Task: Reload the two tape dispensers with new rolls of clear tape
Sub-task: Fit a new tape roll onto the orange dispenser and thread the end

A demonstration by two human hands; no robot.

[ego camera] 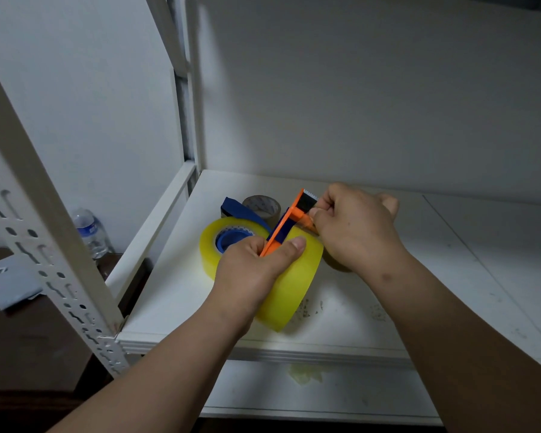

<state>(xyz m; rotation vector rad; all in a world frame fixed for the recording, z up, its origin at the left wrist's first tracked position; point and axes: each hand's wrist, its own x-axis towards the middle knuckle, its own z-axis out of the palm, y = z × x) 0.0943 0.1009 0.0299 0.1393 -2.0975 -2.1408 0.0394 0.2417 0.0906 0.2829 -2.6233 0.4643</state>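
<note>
Over the shelf [341, 307], the left hand [250, 273] grips the yellowish tape roll [289, 282] and orange dispenser [286, 225]; the right hand [355, 226] pinches the dispenser's far end.

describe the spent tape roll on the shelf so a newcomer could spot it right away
Start at the white shelf and go to its back left corner, behind the large yellowish tape roll gripped by the left hand. The spent tape roll lies flat there beside a dark blue dispenser. Unlike the yellowish roll, it is small, brownish-grey and nearly bare core.
</note>
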